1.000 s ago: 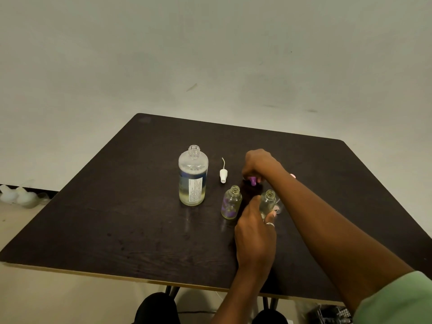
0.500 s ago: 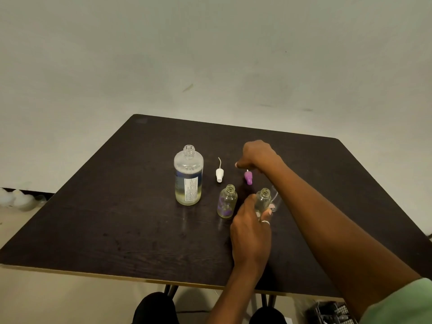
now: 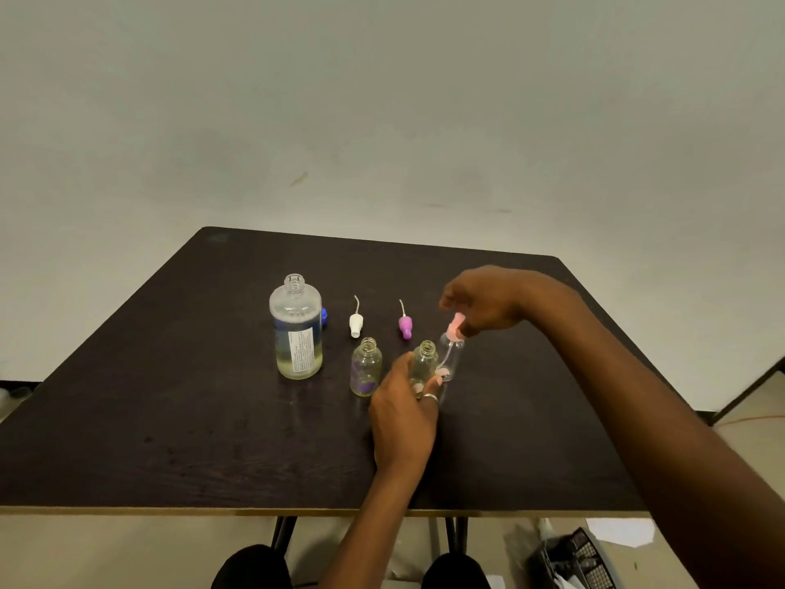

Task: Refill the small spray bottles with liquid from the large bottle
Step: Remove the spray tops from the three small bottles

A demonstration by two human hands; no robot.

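Observation:
The large clear bottle [image 3: 296, 329] stands uncapped at centre left, part full of pale liquid. A small open bottle [image 3: 365, 367] stands right of it. My left hand [image 3: 403, 414] grips a second small open bottle [image 3: 424, 361]. Just behind that stands a third small bottle [image 3: 453, 354] with a pink spray cap [image 3: 455, 325] on its neck, and my right hand [image 3: 488, 301] pinches that cap from above. A white spray cap [image 3: 356, 323] and a purple spray cap [image 3: 405, 325] lie on the table behind the small bottles.
A dark square table [image 3: 170, 418] carries everything, with a pale wall behind. A blue cap [image 3: 325, 315] peeks out behind the large bottle. A black mesh basket [image 3: 573, 559] sits on the floor at lower right, and my knees show under the front edge.
My right hand let go of the purple spray cap, left it lying on the table, and moved right onto the pink cap. My left hand stayed on its small bottle.

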